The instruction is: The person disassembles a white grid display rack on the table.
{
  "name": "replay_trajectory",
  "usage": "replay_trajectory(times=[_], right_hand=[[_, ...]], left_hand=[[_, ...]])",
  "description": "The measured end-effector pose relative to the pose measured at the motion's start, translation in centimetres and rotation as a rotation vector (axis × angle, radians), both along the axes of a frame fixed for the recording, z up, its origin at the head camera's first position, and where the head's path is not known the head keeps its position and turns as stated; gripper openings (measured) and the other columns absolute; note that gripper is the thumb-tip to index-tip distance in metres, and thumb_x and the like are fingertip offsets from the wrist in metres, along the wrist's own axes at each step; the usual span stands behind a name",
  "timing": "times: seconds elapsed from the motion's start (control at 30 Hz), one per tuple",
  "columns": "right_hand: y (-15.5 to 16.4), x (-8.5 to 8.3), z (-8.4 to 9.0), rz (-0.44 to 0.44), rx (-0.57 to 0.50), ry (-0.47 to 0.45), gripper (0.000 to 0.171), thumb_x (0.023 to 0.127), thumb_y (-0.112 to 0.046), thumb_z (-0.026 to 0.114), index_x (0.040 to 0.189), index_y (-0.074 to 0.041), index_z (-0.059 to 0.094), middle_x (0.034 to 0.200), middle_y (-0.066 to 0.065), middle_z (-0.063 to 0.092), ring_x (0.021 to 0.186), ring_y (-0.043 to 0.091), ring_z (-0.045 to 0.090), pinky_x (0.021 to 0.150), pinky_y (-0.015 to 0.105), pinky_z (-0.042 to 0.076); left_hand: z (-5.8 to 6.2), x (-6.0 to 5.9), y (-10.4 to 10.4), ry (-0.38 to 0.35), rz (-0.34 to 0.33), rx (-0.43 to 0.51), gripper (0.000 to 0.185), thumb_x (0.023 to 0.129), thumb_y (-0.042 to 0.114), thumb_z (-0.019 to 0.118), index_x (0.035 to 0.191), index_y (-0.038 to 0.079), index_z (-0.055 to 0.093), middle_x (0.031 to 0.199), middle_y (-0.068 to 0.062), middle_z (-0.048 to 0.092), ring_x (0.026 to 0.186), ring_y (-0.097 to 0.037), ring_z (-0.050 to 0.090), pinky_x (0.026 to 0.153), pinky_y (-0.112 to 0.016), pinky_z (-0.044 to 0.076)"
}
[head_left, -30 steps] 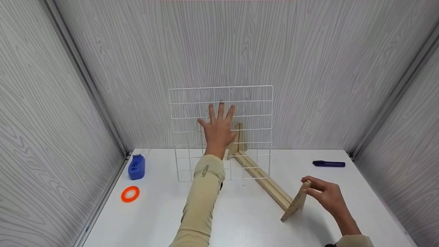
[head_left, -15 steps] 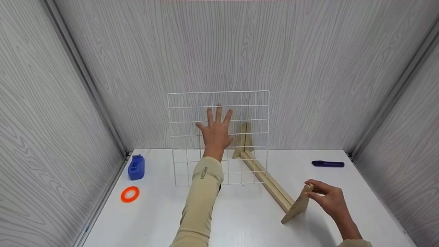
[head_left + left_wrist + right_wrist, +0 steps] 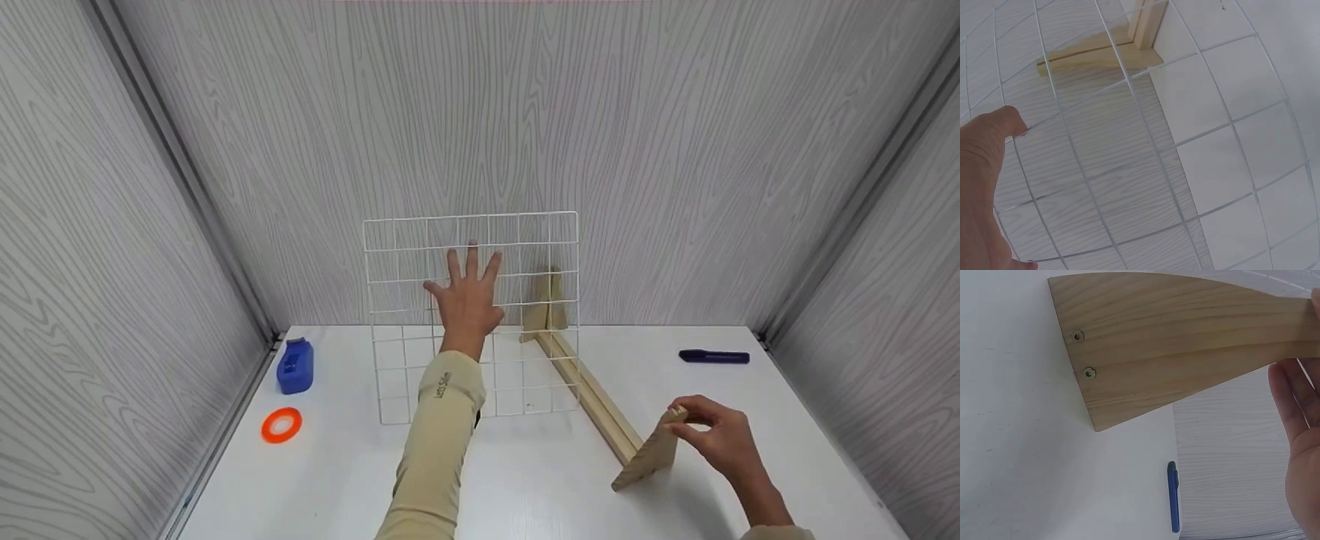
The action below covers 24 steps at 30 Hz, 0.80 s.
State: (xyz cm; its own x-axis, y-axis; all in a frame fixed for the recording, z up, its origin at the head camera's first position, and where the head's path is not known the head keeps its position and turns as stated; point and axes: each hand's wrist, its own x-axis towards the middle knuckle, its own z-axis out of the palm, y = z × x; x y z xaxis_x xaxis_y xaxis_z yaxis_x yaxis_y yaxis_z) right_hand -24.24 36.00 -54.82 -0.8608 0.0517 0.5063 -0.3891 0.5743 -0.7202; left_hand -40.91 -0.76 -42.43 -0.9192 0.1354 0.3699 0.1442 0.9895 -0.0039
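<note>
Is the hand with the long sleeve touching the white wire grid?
Touching. In the head view the left hand lies flat with spread fingers against the white wire grid, and the left wrist view shows the thumb pressed on its wires.

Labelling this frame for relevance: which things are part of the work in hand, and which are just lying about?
In hand:
- white wire grid panel, upright, left hand flat against it
- wooden stand: long rail with triangular end pieces, right hand pinching the near one

Lying about:
- blue tape dispenser
- orange tape roll
- dark blue marker
</note>
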Motion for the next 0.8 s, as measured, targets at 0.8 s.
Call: replay_trajectory(times=[0.8], right_hand=[[0.0,0.4,0.1,0.143,0.003,-0.148,0.024,0.083,-0.006,0.081,0.105,-0.013,0.074,0.099,-0.001,0.076,0.088,-0.003,0.069,0.076,0.017,0.057]], left_hand=[[-1.8,0.5,-1.6,-0.095,0.008,0.033,0.095,0.083,0.049,0.078,0.161,0.035,0.025,0.171,-0.006,0.016,0.156,-0.041,0.015,0.099,-0.080,0.037]])
